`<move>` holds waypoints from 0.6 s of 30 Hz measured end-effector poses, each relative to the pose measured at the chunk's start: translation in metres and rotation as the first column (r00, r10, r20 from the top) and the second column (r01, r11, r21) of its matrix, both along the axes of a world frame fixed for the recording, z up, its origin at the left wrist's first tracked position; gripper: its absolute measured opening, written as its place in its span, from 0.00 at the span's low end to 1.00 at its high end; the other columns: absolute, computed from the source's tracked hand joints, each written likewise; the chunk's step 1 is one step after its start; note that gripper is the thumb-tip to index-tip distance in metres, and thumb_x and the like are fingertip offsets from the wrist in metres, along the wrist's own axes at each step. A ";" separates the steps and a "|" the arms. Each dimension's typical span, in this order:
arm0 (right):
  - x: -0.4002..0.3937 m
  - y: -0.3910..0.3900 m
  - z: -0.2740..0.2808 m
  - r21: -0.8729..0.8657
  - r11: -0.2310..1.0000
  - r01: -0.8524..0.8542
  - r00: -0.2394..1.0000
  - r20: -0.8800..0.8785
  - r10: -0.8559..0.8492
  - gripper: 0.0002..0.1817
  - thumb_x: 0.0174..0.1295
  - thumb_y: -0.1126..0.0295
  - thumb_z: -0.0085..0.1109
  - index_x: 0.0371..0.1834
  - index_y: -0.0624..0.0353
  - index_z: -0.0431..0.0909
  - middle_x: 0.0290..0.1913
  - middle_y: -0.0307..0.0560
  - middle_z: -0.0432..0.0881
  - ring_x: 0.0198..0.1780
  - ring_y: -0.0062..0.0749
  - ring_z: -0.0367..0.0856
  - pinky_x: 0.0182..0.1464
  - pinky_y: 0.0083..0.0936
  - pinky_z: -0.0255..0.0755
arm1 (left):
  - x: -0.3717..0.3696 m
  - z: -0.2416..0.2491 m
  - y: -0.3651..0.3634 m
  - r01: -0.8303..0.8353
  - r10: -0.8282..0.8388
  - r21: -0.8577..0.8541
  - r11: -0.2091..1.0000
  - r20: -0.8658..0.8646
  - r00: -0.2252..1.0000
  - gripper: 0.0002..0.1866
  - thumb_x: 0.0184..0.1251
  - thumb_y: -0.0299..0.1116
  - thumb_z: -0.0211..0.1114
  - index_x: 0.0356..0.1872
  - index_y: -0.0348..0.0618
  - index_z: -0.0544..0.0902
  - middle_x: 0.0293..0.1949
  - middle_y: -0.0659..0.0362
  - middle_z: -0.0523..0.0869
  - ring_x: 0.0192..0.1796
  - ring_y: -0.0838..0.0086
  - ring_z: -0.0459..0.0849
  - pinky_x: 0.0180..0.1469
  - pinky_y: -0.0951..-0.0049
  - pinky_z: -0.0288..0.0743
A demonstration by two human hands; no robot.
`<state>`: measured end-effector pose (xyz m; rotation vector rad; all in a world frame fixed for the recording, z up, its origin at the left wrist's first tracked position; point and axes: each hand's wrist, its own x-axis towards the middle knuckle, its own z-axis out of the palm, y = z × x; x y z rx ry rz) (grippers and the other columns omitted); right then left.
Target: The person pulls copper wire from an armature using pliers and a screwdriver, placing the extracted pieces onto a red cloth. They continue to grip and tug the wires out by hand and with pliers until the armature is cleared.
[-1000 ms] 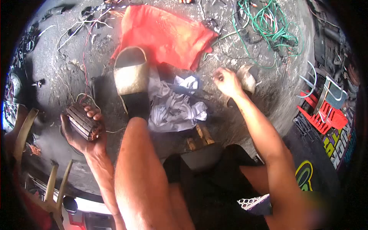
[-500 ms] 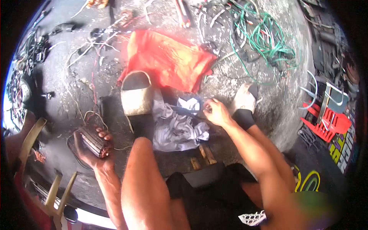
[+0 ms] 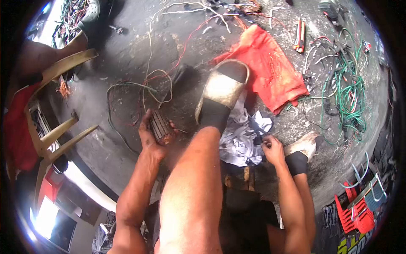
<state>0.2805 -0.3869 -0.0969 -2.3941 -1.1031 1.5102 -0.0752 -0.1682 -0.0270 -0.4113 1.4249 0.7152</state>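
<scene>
My left hand (image 3: 151, 137) is wrapped round a motor armature (image 3: 161, 127), a dark slotted cylinder with a coppery lower end, held above the floor left of my raised leg. My right hand (image 3: 274, 150) is closed in a pinch beside my other foot, at the right edge of a crumpled pale grey cloth (image 3: 241, 148). A narrow dark piece (image 3: 259, 132) lies across the cloth close to its fingertips; whether they hold it cannot be made out. A red-orange cloth (image 3: 272, 70) is spread just beyond my left slipper (image 3: 224, 86).
Loose wires (image 3: 171, 84) trail over the floor ahead of my left hand. Tangled green wire (image 3: 351, 101) lies at the right, near a short bundle of coloured leads (image 3: 299, 37). A chair (image 3: 53, 139) and another person's leg (image 3: 55, 53) are at the left. Red tools (image 3: 359, 211) lie lower right.
The view has swung left, so the floor things appear farther right. The armature stands more upright in my left hand. My right hand stays closed beside the grey cloth.
</scene>
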 end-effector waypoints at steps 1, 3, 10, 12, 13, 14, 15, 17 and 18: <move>0.000 -0.003 -0.004 0.009 1.000 -0.016 1.000 0.009 0.015 0.11 0.54 0.73 0.64 0.41 0.62 0.80 0.36 0.53 0.84 0.36 0.42 0.85 0.42 0.35 0.78 | -0.009 -0.002 -0.009 -0.026 0.026 -0.029 0.999 0.002 1.000 0.25 0.61 0.56 0.63 0.36 0.40 0.78 0.29 0.50 0.81 0.30 0.59 0.82 0.34 0.58 0.79; -0.005 0.000 -0.005 0.019 0.999 -0.035 0.999 0.012 0.035 0.11 0.54 0.74 0.64 0.41 0.62 0.80 0.35 0.53 0.84 0.35 0.43 0.85 0.41 0.36 0.78 | -0.022 -0.003 -0.021 0.004 -0.005 -0.020 1.000 -0.054 0.999 0.23 0.60 0.56 0.64 0.35 0.42 0.78 0.29 0.51 0.81 0.30 0.59 0.82 0.34 0.58 0.79; -0.088 0.173 0.048 0.781 0.577 -0.238 0.970 0.160 0.183 0.08 0.53 0.78 0.63 0.37 0.60 0.83 0.37 0.51 0.80 0.41 0.48 0.80 0.49 0.38 0.76 | -0.038 -0.009 -0.043 -0.090 0.068 -0.152 0.984 -0.145 0.987 0.24 0.57 0.55 0.66 0.37 0.43 0.76 0.29 0.50 0.80 0.30 0.59 0.81 0.34 0.59 0.77; -0.129 0.225 0.035 0.794 0.496 -0.350 0.910 0.161 0.383 0.07 0.59 0.74 0.57 0.39 0.58 0.83 0.40 0.51 0.79 0.49 0.46 0.77 0.52 0.40 0.73 | -0.028 -0.012 -0.034 -0.104 0.093 -0.131 0.986 -0.086 0.992 0.24 0.57 0.55 0.66 0.39 0.43 0.76 0.29 0.49 0.80 0.30 0.58 0.80 0.33 0.58 0.77; -0.151 0.248 0.020 0.810 0.414 -0.415 0.871 0.223 0.437 0.08 0.61 0.72 0.55 0.40 0.58 0.82 0.42 0.51 0.78 0.51 0.45 0.76 0.53 0.40 0.73 | -0.023 -0.011 -0.029 -0.107 0.096 -0.119 0.987 -0.093 0.991 0.24 0.57 0.55 0.66 0.39 0.43 0.76 0.29 0.49 0.80 0.30 0.58 0.80 0.33 0.58 0.77; -0.171 0.266 -0.001 0.741 0.385 -0.550 0.805 0.349 0.479 0.09 0.63 0.71 0.52 0.42 0.56 0.81 0.44 0.50 0.78 0.54 0.44 0.76 0.54 0.40 0.73 | -0.016 -0.009 -0.022 -0.132 0.121 -0.138 0.982 -0.082 0.989 0.24 0.59 0.55 0.65 0.40 0.43 0.75 0.30 0.49 0.80 0.30 0.58 0.80 0.33 0.59 0.77; -0.185 0.280 -0.019 0.651 0.354 -0.672 0.720 0.462 0.517 0.11 0.64 0.70 0.49 0.45 0.55 0.80 0.47 0.50 0.77 0.56 0.44 0.75 0.55 0.40 0.73 | -0.010 -0.005 -0.015 -0.155 0.145 -0.161 0.975 -0.072 0.987 0.24 0.60 0.55 0.64 0.40 0.44 0.74 0.30 0.48 0.80 0.31 0.59 0.80 0.34 0.59 0.78; -0.196 0.299 -0.031 0.443 0.373 -0.816 0.565 0.467 0.681 0.12 0.67 0.70 0.47 0.50 0.53 0.78 0.48 0.48 0.77 0.57 0.43 0.75 0.56 0.40 0.72 | 0.002 0.008 -0.003 -0.104 0.093 -0.123 0.987 -0.094 0.991 0.24 0.63 0.56 0.62 0.40 0.42 0.74 0.30 0.48 0.80 0.31 0.60 0.80 0.34 0.61 0.77; -0.194 0.304 -0.035 0.452 0.361 -0.816 0.559 0.455 0.694 0.13 0.68 0.69 0.45 0.52 0.51 0.76 0.47 0.47 0.78 0.55 0.42 0.76 0.56 0.39 0.72 | 0.003 0.010 0.002 -0.077 0.076 -0.066 0.995 -0.028 0.997 0.25 0.63 0.56 0.62 0.40 0.41 0.75 0.31 0.49 0.80 0.30 0.61 0.80 0.33 0.62 0.77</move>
